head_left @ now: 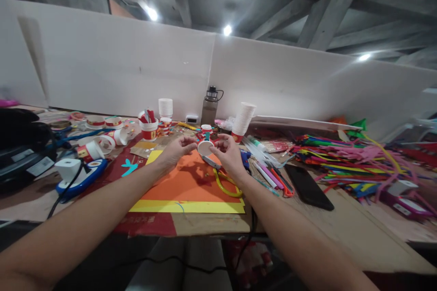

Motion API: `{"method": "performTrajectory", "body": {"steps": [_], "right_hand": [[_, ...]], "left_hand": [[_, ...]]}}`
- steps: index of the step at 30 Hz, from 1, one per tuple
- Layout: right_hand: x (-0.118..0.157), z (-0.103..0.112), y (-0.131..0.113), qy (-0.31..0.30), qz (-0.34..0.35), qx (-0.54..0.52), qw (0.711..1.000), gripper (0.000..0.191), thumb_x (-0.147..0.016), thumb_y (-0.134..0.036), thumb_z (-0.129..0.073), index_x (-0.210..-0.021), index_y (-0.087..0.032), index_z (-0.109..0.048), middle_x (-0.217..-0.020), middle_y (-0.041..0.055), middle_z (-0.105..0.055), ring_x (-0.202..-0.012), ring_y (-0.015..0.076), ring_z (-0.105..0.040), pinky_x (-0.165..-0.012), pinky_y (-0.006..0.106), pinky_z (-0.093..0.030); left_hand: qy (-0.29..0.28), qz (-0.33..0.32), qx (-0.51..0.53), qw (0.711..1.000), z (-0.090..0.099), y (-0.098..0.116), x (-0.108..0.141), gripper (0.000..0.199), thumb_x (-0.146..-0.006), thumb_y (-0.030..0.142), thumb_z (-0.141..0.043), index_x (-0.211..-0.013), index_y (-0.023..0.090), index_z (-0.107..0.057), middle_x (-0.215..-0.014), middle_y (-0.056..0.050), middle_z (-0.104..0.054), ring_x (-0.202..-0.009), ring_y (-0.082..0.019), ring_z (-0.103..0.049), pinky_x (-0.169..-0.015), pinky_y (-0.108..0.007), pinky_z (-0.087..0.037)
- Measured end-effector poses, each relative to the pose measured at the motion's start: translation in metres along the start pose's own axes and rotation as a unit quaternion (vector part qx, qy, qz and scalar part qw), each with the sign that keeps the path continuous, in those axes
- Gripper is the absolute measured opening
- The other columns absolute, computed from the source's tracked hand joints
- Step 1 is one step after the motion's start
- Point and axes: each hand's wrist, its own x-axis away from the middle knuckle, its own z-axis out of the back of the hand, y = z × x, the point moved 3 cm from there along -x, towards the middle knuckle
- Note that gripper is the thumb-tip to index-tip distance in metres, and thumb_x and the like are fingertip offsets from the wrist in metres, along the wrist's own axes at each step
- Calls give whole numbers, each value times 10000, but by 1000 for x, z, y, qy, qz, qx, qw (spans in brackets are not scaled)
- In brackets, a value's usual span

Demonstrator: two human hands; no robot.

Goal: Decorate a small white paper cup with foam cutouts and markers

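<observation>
Above an orange paper sheet, a small paper-cup craft shows its round white end, with a teal piece on top. My left hand pinches at its left edge, thumb and forefinger closed. From the other side, my right hand grips it with thumb and fingertips. What lies behind the white end is mostly hidden. Just under my right hand are yellow-handled scissors lying on the paper. Behind the held piece stands another small red-and-white cup craft.
Stacked white cups and a water bottle stand at the back. Right of my hands lie markers, a black phone and colourful pipe cleaners. A blue-edged power strip and cut cups lie left.
</observation>
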Motion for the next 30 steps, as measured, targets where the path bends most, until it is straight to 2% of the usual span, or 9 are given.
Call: {"method": "performTrajectory", "body": {"steps": [3, 5, 9, 12, 14, 18, 22, 24, 30], "right_hand": [[-2, 2, -1, 15, -4, -20, 1000, 485, -650, -314, -746, -1045, -204, -486, -808, -19, -608, -720, 134, -572, -677, 280, -451], [-3, 3, -1, 14, -5, -30, 999, 489, -644, -311, -749, -1042, -201, -487, -805, -19, -608, -721, 132, -571, -677, 277, -446], [-2, 2, -3, 10, 0, -27, 1000, 486, -650, -323, -749, -1040, -199, -487, -806, -19, -608, -687, 122, -552, -657, 270, -429], [-1, 1, -3, 5, 5, -27, 1000, 473, -655, -331, -745, -1031, -202, -490, -815, -16, -613, -708, 127, -565, -671, 273, -437], [-1, 1, -2, 1, 4, -22, 1000, 462, -660, -332, -741, -1026, -201, -491, -804, -18, -611, -711, 131, -570, -667, 273, -437], [-1, 0, 1, -6, 8, -7, 1000, 447, -678, -325, -727, -1040, -203, -493, -816, -17, -608, -708, 129, -572, -656, 270, -437], [1, -2, 2, -20, 6, -4, 1000, 448, -688, -312, -721, -1055, -205, -487, -824, -12, -609, -734, 135, -582, -677, 276, -449], [2, -4, 1, -29, 4, -7, 1000, 457, -692, -309, -720, -1066, -204, -481, -813, -14, -604, -731, 137, -580, -674, 277, -448], [4, -5, 1, -44, 8, 1, 999, 483, -697, -331, -727, -1091, -200, -480, -822, -12, -606, -693, 131, -567, -646, 278, -443]], "left_hand": [[57, -8, 10, 998, 10, -2, -4, 413, -589, 475, -823, -754, 148, -630, -768, -22, -638, -716, -124, -562, -680, -260, -413], [70, -7, 6, 998, 14, -4, -5, 395, -594, 482, -813, -706, 150, -632, -720, -19, -643, -672, -115, -552, -663, -256, -400], [46, -2, -31, 998, 15, -4, -4, 406, -632, 526, -778, -723, 143, -683, -742, -54, -679, -708, -138, -586, -660, -261, -395], [44, -8, -48, 998, 13, -2, -2, 454, -711, 592, -685, -639, 145, -660, -692, -60, -657, -689, -147, -578, -650, -275, -402], [46, -23, -66, 996, 13, 0, -1, 440, -715, 578, -688, -620, 150, -643, -690, -52, -647, -685, -143, -564, -646, -273, -404], [30, -30, -76, 996, 12, 0, -1, 368, -625, 451, -805, -823, 165, -684, -776, -27, -665, -724, -137, -570, -663, -261, -413], [-9, 18, -19, 1000, 8, -2, 2, 427, -745, 551, -681, -908, 157, -693, -862, -58, -678, -802, -153, -598, -697, -265, -414], [-33, 21, -8, 999, 4, -2, 5, 438, -777, 574, -636, -900, 157, -688, -868, -58, -672, -813, -156, -596, -696, -263, -407], [-57, -13, -71, 996, -6, 3, 12, 345, -650, 429, -795, -815, 166, -645, -802, -14, -633, -716, -133, -539, -671, -259, -389]]}}
